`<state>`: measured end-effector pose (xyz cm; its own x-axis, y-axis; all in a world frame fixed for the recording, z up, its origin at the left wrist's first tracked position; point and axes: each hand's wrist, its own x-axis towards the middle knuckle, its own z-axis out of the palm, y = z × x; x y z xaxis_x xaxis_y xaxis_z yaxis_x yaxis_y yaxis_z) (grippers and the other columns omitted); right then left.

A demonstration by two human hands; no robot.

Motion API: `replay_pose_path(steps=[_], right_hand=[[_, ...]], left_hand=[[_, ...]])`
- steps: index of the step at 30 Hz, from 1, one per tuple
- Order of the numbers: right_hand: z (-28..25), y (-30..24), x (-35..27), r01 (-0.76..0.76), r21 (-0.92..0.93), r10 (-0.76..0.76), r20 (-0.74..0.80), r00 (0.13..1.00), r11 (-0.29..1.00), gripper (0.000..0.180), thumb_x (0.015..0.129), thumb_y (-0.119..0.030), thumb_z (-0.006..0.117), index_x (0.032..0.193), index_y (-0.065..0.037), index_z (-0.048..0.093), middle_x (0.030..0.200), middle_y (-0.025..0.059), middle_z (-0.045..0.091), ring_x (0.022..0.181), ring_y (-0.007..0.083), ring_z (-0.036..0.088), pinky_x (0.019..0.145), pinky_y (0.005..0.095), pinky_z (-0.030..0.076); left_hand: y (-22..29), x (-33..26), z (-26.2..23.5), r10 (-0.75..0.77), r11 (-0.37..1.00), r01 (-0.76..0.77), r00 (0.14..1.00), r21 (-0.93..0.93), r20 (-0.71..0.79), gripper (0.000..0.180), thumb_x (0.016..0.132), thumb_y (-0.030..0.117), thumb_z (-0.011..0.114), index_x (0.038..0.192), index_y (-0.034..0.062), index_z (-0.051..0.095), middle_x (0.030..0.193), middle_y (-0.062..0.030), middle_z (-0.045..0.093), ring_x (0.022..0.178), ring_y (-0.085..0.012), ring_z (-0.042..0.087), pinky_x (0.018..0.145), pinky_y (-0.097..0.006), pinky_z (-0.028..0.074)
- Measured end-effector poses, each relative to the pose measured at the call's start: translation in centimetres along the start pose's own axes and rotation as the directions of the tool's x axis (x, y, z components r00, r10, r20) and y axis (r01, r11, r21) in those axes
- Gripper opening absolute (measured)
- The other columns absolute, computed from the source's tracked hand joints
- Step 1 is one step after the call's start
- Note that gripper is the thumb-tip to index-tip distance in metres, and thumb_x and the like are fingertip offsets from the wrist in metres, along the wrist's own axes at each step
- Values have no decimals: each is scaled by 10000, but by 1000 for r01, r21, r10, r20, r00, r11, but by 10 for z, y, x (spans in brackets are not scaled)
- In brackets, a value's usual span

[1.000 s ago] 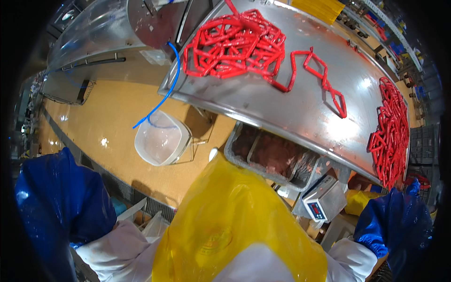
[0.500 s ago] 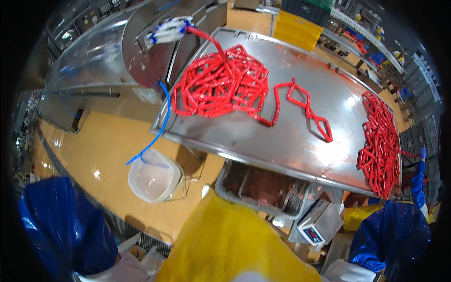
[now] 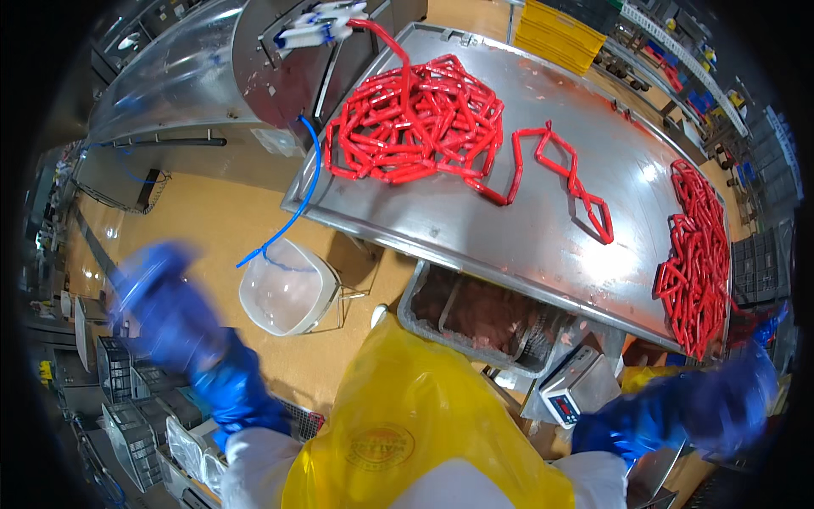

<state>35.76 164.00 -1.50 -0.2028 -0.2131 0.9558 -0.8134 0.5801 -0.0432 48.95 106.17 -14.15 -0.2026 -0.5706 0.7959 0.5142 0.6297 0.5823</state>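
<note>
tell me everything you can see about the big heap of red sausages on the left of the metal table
The heap of red sausages is a loose tangle of slim, glossy, wet-looking links, joined end to end and crossing over one another. It lies on the metal table. One strand reaches up from it to a white-and-blue machine part; at its lower right, a chain trails out in bends. Neither the left hand nor the right hand touches it.

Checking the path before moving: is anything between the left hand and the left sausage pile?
Yes: in this view the blue tube, curving by the near-left corner of the table, crosses the line from the left hand to the left sausage pile. Depth is unclear.
</note>
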Motion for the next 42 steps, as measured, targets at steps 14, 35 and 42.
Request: replay_pose_path(steps=[14,35,42], right_hand=[[237,32,-343,-690,-131,484,803,348,712,287,892,-330,627,1036,-87,680,1025,164,674,947,381,642,841,473,523],[264,72,-401,-707,-437,790,540,289,557,207,794,-383,679,860,-198,745,912,70,681,931,291,651,878,458,484],[250,67,-413,-730,-399,786,538,303,554,257,804,-386,699,866,-143,757,879,111,698,865,302,664,812,436,520]], left_hand=[[17,10,60,-335,942,312,898,125,285,331,935,121,537,1227,-20,601,1139,-164,632,1005,-248,615,877,-349,511],[33,45,83,273,946,-314,906,80,323,214,908,103,592,1089,-1,635,989,-111,634,887,-204,618,805,-337,506],[91,27,65,372,928,-373,927,3,-44,175,898,96,610,1043,5,646,938,-94,634,847,-190,619,780,-333,504]])
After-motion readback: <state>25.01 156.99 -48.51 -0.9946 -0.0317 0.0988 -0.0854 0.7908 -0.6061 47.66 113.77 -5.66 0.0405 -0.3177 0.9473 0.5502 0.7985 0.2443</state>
